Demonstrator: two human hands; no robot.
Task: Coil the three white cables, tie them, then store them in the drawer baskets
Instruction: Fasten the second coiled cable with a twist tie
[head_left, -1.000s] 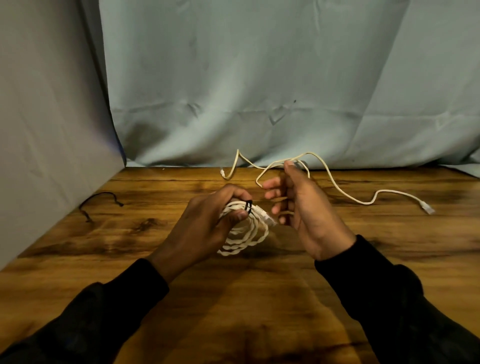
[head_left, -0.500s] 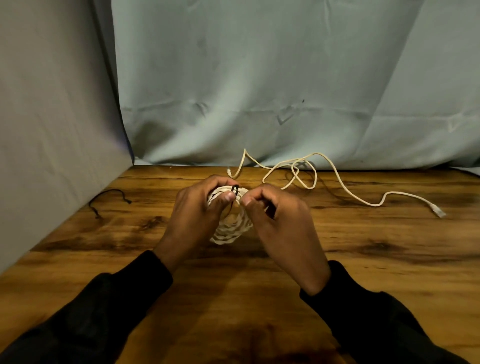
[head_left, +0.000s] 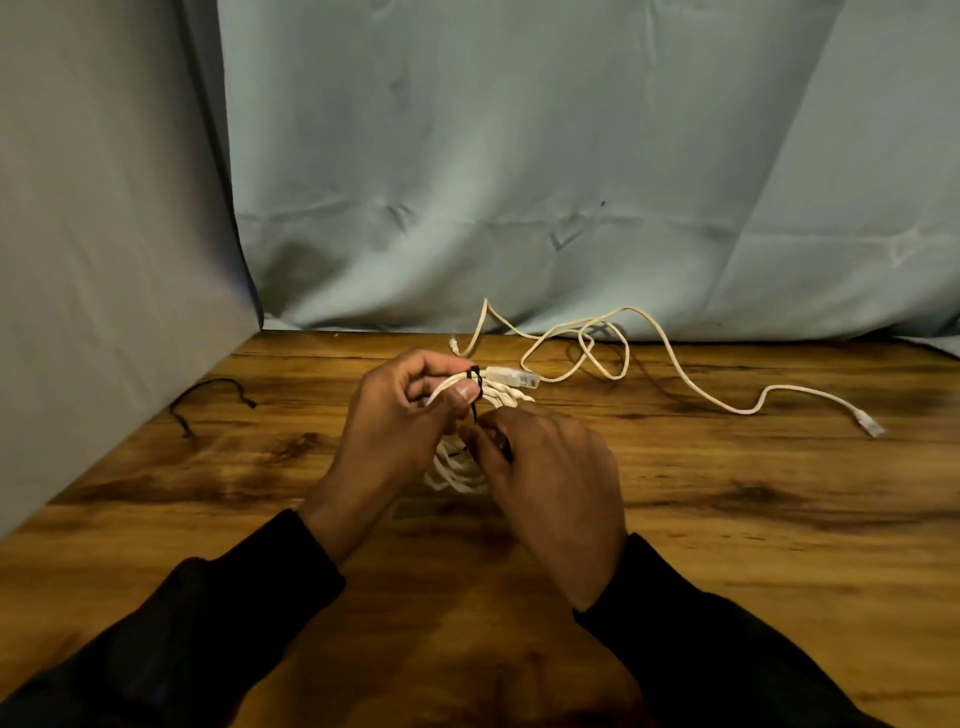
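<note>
I'm seeing both hands working at frame centre over the table (head_left: 727, 519). The left hand (head_left: 395, 441) is gripping the coil (head_left: 457, 475), fingers curled round the top of the loops, thumb pressing down beside the black tie (head_left: 476, 387) that's wrapping the bundle. The coil's plug (head_left: 511, 377) is sticking out to the right, just above the right hand. The right hand (head_left: 556, 488) is sitting just below and right of the left, thumb and forefinger pinching the tie's loose tail; its other fingers are curled under, can't tell more. The coil is hanging between the two hands, lower loops showing under them. A loose cable (head_left: 675, 358) is lying uncoiled in the upper right of the table, against the cloth (head_left: 519, 182). A spare tie (head_left: 208, 389) is lying at mid left, well apart from the hands.
</note>
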